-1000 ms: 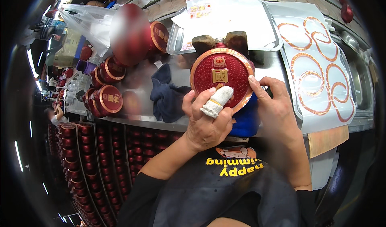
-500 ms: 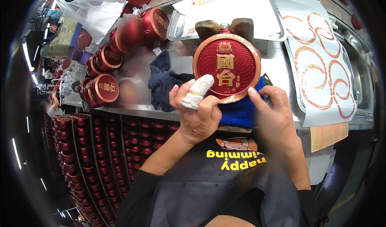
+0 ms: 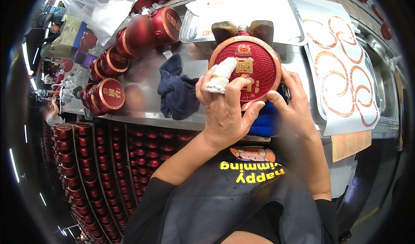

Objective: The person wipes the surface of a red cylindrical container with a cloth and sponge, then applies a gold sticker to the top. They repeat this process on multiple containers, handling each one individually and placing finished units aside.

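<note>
We have a round red bottle [image 3: 263,62] face up on the bench [image 3: 149,122], its neck between two dark blocks [image 3: 225,30]. Our left hand [image 3: 229,108] is part-open, fingers bent over the left and middle of the face, with a white cloth cover [image 3: 223,74] on one finger. Our right hand [image 3: 296,103] is at the lower right rim, thumb and fingers apart; we cannot tell whether it grips. A bright blue cloth [image 3: 263,122] shows below the bottle, and a dark blue cloth [image 3: 177,90] lies to its left. Beyond it, white paper [image 3: 250,6] covers a metal tray [image 3: 188,31]; to the right, a pale sheet [image 3: 320,38] carries orange rings [image 3: 317,73].
</note>
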